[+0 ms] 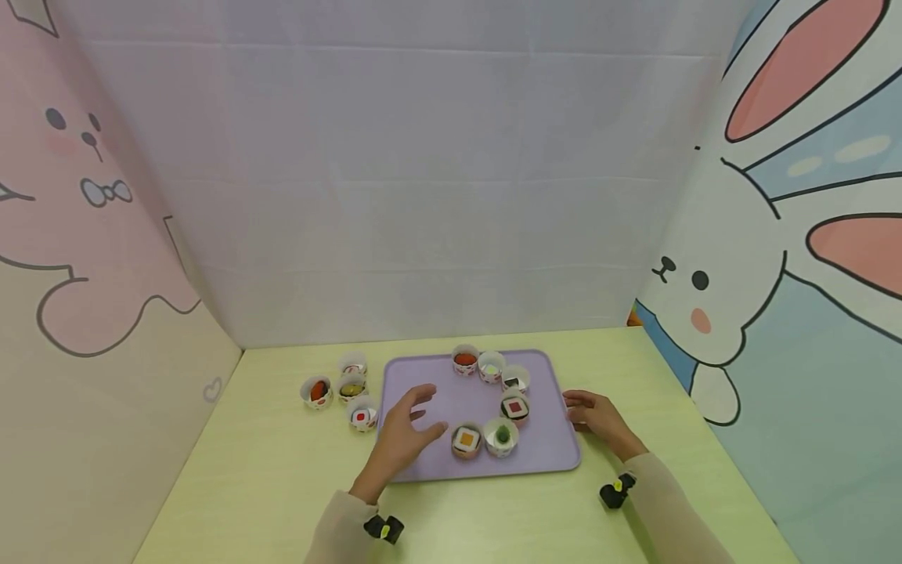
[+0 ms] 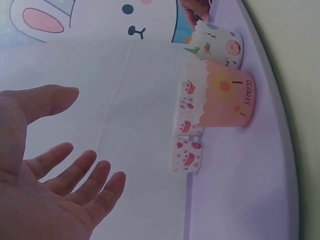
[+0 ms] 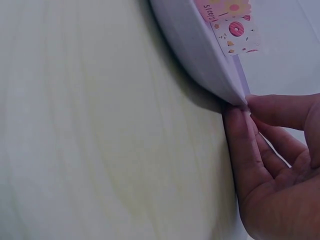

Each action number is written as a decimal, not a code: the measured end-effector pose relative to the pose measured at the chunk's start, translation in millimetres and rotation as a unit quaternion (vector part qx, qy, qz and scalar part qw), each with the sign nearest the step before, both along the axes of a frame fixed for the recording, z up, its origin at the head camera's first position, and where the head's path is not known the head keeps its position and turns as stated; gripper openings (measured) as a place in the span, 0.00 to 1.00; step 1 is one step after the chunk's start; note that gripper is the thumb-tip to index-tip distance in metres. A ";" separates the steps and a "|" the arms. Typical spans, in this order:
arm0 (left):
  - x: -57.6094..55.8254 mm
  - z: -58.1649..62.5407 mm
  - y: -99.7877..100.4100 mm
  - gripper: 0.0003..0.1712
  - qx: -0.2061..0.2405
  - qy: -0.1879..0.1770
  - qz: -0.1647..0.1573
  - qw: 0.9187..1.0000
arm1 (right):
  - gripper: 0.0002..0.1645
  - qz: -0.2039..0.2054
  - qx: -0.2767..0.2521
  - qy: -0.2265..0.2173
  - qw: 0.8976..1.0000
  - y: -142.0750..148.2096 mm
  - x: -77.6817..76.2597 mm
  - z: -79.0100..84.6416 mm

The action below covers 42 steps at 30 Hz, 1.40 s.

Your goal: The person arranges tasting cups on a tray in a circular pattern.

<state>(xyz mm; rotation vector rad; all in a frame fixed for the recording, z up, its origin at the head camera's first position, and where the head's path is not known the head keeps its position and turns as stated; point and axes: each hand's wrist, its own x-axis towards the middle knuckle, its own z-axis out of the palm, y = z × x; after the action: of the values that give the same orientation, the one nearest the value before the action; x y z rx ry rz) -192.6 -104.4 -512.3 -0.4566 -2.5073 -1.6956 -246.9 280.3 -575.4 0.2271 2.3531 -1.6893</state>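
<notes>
A lilac tray (image 1: 546,446) lies on the table with several small paper cups on its middle and right. Among them are a cup with a white, orange-centred piece (image 1: 467,440), a cup with a green item (image 1: 501,437) and a cup with a dark-rimmed, red-centred piece (image 1: 515,406). My left hand (image 1: 400,439) hovers over the tray's left part, fingers spread and holding nothing. At the tray's right edge, my right hand (image 1: 597,415) pinches the rim, thumb above and fingers beneath, as the right wrist view shows. A pink cup (image 2: 227,95) stands nearby in the left wrist view.
Left of the tray, several more cups stand on the pale wooden table (image 1: 239,470), including a cup with red-orange contents (image 1: 317,392) and a cup with a white, red-dotted piece (image 1: 362,417). A white cloth wall (image 1: 437,196) closes the back; printed cloths flank both sides.
</notes>
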 end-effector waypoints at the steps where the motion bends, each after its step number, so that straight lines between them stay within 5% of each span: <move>1: 0.4 2.2 -2.7 0.34 0.001 0.002 0.004 1.000 | 0.29 0.004 0.000 0.001 1.000 0.0 0.4 0.5; 16: -0.1 13.0 -59.5 0.36 -0.026 0.013 0.086 0.996 | 0.29 -0.002 -0.001 0.001 1.000 1.2 -2.0 -3.4; 32: 4.4 -19.2 -92.7 0.47 0.001 -0.014 0.185 0.983 | 0.29 0.007 -0.008 0.001 1.000 1.3 -2.5 -2.4; 42: -10.1 -47.6 -91.7 0.50 0.045 -0.042 0.238 0.969 | 0.30 0.009 -0.001 -0.002 1.000 2.2 -2.4 -2.6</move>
<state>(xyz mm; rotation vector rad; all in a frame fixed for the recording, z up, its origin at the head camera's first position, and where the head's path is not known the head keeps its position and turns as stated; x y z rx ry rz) -202.8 -196.1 -559.9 0.2179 -2.3230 -1.6441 -249.3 282.5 -578.0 0.2084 2.3433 -1.6819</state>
